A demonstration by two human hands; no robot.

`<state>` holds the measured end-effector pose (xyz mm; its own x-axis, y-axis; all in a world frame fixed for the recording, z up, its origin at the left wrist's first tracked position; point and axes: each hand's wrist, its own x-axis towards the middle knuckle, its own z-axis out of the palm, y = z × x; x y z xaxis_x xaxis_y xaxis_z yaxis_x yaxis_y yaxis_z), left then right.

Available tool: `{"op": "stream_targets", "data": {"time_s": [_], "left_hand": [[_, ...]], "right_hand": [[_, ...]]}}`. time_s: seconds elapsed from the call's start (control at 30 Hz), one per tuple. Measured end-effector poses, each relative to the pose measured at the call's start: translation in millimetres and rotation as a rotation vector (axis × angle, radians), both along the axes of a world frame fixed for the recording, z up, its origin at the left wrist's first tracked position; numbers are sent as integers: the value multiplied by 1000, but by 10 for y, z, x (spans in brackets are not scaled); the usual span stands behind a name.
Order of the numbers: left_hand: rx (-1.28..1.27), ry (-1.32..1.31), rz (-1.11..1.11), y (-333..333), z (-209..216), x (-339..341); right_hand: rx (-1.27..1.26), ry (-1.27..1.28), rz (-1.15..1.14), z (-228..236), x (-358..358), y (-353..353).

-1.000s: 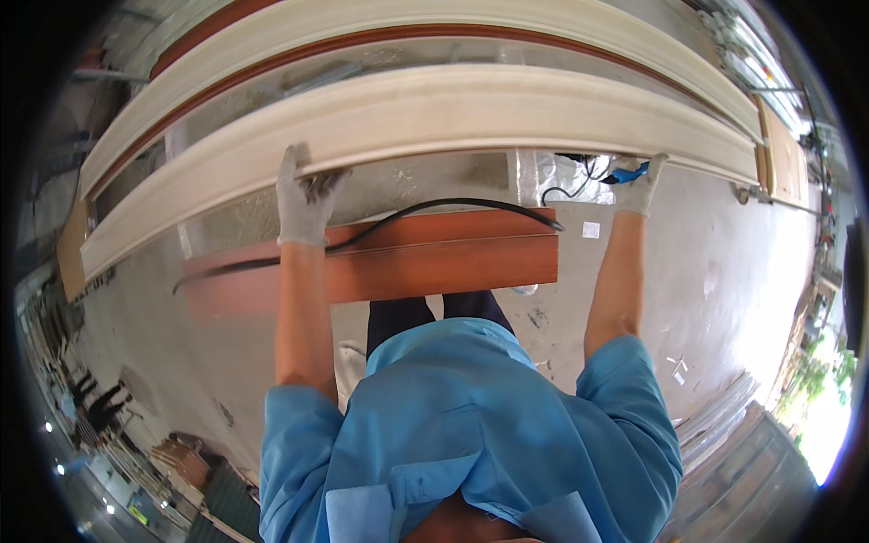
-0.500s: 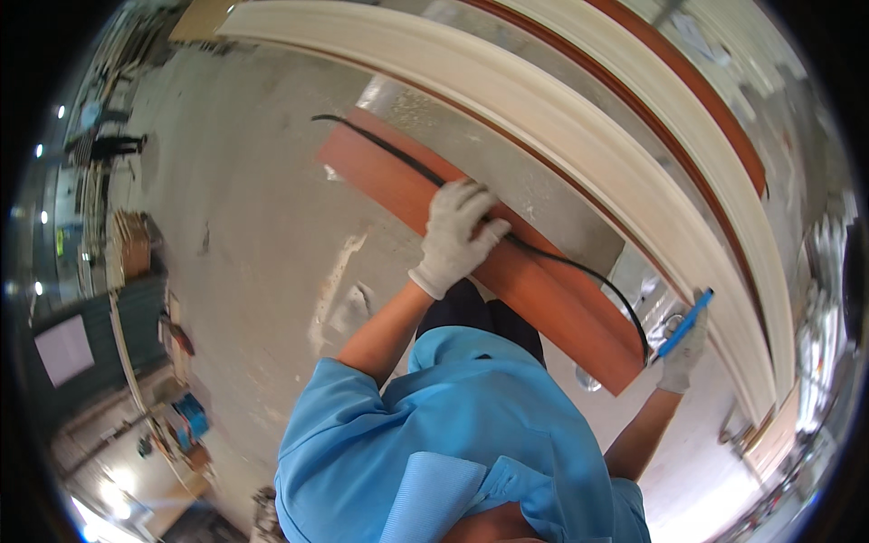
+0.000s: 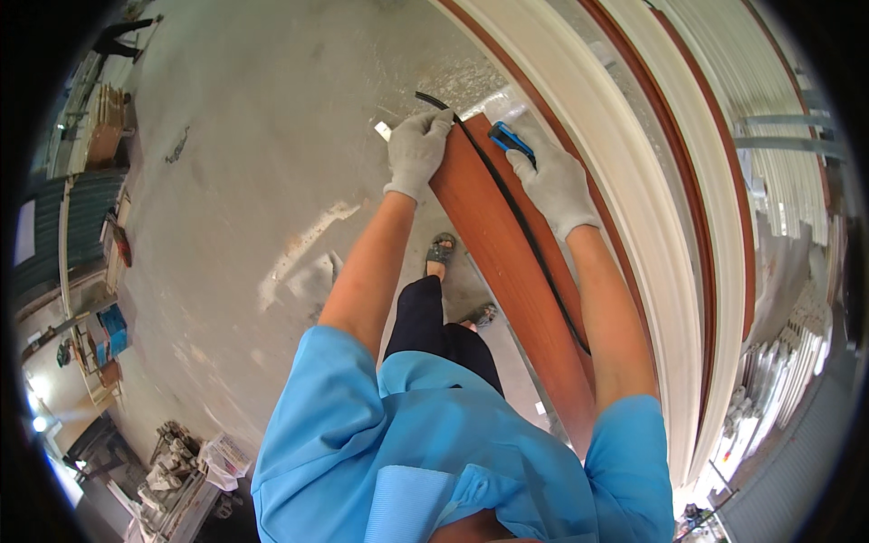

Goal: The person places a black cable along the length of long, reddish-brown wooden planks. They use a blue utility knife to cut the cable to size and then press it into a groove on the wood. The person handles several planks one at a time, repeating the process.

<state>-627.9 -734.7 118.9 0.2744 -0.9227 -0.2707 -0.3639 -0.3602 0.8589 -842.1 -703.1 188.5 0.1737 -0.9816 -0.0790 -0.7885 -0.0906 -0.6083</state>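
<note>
A long brown wood-grain panel (image 3: 496, 258) slants from the far middle toward my right side. Along its top runs a thin black flexible strip (image 3: 514, 206), whose free end sticks out past the panel's far end. My left hand (image 3: 416, 156), in a pale glove, is closed on the far left corner of the panel, its fingertips against the strip; the finger undersides are hidden. In my gloved right hand (image 3: 552, 185) is a blue and black utility knife (image 3: 512, 143), held above the panel's far right edge. Whether its blade is out I cannot make out.
Long white mouldings (image 3: 625, 181) with brown edges lie to the right, close beside my right arm. Several white lengths (image 3: 724, 72) are stacked beyond them. My sandalled foot (image 3: 441, 246) stands on the concrete floor (image 3: 235, 226). Shelving and boxes (image 3: 104, 131) line the far left.
My left hand has moved to the panel's far end. My right hand has brought the knife from the near right end up to that far end. The view has turned.
</note>
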Motion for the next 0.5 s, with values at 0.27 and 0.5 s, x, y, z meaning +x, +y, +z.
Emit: {"op": "stream_targets", "data": {"time_s": [0.27,0.5], "left_hand": [[-182,-82,-49,68,-100,-30],[-207,-76,-42,73,34,-42]], "right_hand": [[-18,242,159,-62,261,-262],[-116,291,199,-82,276,-318]]}}
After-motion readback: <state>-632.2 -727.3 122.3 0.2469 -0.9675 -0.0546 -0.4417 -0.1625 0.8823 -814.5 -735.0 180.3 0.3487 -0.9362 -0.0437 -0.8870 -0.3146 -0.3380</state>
